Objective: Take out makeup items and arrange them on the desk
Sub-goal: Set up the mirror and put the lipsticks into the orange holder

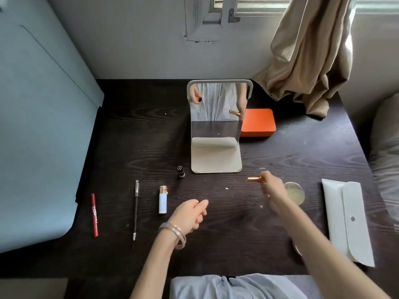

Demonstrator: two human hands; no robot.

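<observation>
The left hand (191,214) is hovering over the near desk (226,240), fingers loosely curled, holding nothing. The right hand (272,189) is reaching forward, pinching a gold tube (254,179) above bare wood just before the mirror (216,126). A white pouch (345,221) is lying at the right edge.

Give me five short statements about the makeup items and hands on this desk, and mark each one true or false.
1. The right hand holds a gold tube. True.
2. The red pencil lies right of the mirror. False: it lies far to its left.
3. The left hand grips the white lipstick. False: it holds nothing.
4. The white pouch lies at the desk's right side. True.
5. The orange box sits behind the mirror. True.
</observation>
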